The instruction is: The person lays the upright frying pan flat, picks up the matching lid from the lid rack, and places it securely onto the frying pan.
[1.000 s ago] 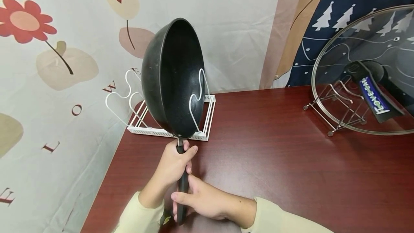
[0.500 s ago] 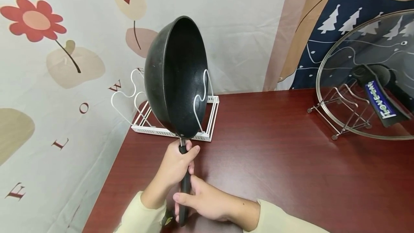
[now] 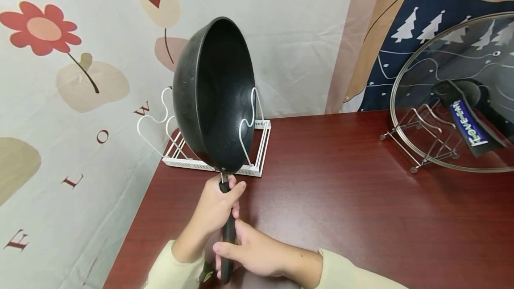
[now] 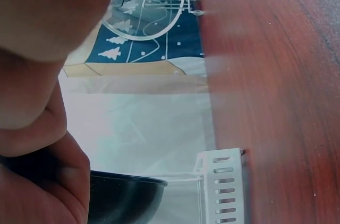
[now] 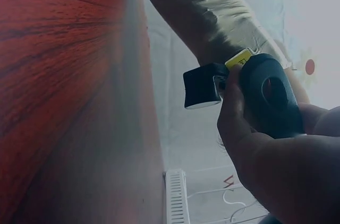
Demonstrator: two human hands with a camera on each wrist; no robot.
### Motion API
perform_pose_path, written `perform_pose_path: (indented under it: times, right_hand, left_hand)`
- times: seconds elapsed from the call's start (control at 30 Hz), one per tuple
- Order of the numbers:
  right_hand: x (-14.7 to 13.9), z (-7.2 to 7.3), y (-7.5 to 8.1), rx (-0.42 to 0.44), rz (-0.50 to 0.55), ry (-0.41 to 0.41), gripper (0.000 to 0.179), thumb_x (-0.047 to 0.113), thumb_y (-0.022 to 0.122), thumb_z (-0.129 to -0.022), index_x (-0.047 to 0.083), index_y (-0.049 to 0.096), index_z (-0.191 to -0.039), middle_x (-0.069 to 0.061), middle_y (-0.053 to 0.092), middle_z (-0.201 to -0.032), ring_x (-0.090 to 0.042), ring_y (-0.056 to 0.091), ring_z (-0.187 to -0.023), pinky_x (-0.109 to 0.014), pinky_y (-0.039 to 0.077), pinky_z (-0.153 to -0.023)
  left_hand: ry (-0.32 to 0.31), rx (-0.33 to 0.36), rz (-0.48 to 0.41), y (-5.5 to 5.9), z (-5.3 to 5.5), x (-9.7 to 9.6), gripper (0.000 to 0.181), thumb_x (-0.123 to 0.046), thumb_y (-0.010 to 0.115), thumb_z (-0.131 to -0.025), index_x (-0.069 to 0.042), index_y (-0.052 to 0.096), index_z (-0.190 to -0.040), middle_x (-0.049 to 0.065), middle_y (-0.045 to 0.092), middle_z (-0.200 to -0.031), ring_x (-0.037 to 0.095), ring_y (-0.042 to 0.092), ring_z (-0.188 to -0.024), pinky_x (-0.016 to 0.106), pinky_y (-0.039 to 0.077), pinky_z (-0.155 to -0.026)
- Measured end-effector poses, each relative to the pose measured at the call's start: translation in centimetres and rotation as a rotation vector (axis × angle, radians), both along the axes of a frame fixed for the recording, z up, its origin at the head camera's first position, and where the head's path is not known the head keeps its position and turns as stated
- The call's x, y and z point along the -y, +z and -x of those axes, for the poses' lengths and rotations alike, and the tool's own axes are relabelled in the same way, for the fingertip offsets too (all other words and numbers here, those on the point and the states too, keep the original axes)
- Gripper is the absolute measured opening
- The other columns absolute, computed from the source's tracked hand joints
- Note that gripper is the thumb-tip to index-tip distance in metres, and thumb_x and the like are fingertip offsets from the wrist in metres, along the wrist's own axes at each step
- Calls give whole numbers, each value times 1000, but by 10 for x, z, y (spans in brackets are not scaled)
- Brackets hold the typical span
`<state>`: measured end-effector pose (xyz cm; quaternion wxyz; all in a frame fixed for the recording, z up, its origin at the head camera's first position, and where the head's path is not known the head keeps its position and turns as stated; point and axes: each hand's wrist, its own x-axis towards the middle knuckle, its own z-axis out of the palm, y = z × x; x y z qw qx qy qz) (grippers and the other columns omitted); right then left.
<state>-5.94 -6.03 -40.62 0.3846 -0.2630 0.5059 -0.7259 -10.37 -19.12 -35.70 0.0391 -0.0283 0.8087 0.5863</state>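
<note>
A deep black wok (image 3: 225,97) stands on its side in a white wire rack (image 3: 213,164), its hollow facing right and its long black handle (image 3: 228,231) pointing toward me. My left hand (image 3: 217,202) grips the handle close to the bowl, thumb lying along the top. Nearer the handle's end, my right hand (image 3: 253,249) holds it from the right, thumb across it. In the right wrist view the handle's end (image 5: 271,94), with its hanging hole, sits between the right thumb and fingers. One curved wire of the rack rises in front of the wok's hollow.
At the right, a large glass lid (image 3: 425,159) with a black knob handle (image 3: 466,115) leans in a small metal wire stand (image 3: 417,164). A printed cloth (image 3: 297,57) hangs behind the reddish wooden table (image 3: 329,182). A black device (image 5: 203,86) is strapped at the left wrist.
The camera view has shifted slightly. Against the rack, the top of the wok leans a little farther left than half a second ago. Both hands keep the same hold on the handle.
</note>
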Motion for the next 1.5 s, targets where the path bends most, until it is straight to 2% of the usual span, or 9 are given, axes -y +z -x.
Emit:
perform_pose_path:
  times: [0.2, 0.37, 0.57, 0.73, 0.87, 1.1, 1.3, 1.5]
  right_hand:
    - [-1, -3, 2, -36, -3, 18, 32, 18, 50, -106, -7, 40, -122, -50, 56, -95, -2, 67, -71, -18, 56, -71]
    - [-4, -6, -2, -53, 12, 53, 33, 19, 48, -107, -8, 38, -124, -49, 56, -95, -1, 66, -73, -18, 56, -75]
    - [-4, -9, -6, -54, 31, 51, 35, 19, 48, -107, -10, 37, -123, -50, 55, -95, -1, 66, -74, -20, 57, -77]
    - [-4, -7, -4, -126, 57, 50, 35, 21, 47, -107, -10, 39, -123, -45, 59, -91, -1, 67, -75, -22, 57, -80]
    - [-5, -5, 0, -156, 35, 35, 32, 21, 48, -107, -8, 41, -121, -42, 61, -90, 2, 67, -75, -22, 57, -80]
    - [-6, -7, 9, -214, 24, 43, 30, 17, 49, -106, -9, 44, -120, -39, 63, -88, 3, 66, -73, -21, 57, -77]
    - [-7, -8, 15, -285, -15, 40, 26, 20, 50, -105, -2, 47, -120, -33, 67, -85, 6, 66, -73, -18, 55, -78]
    - [-8, -10, 18, -325, 6, 42, 21, 17, 51, -105, 1, 48, -119, -31, 67, -85, 6, 66, -74, -18, 56, -77]
  left_hand:
    - [-4, -21, 2, 2, -5, 1, 29, -13, 67, -95, -3, 43, -81, 7, 46, -47, 16, 49, -37, 27, 41, -41]
    - [-1, -2, -1, -2, -10, 1, 30, -14, 67, -95, -4, 43, -81, 7, 46, -47, 17, 49, -37, 28, 41, -41]
    - [-11, -11, 8, -5, -13, 1, 30, -14, 67, -94, -4, 43, -81, 5, 46, -45, 15, 49, -36, 28, 43, -41]
    - [-26, -41, 46, 2, -13, 0, 31, -17, 67, -94, -4, 43, -81, 6, 46, -45, 16, 50, -36, 28, 43, -42]
    - [-44, -63, 68, 10, -13, -1, 30, -17, 67, -95, -4, 43, -82, 6, 46, -46, 17, 50, -36, 29, 44, -42]
    - [-30, -75, 41, 19, -18, -2, 32, -19, 68, -95, -4, 43, -83, 5, 46, -47, 17, 51, -37, 29, 44, -42]
    - [-16, -99, 0, 24, -24, 0, 34, -20, 69, -95, -2, 43, -83, 5, 46, -47, 16, 51, -37, 30, 44, -41]
    - [-26, -123, -1, 28, -31, 1, 32, -15, 67, -96, -2, 42, -79, 4, 46, -46, 15, 50, -37, 31, 45, -41]
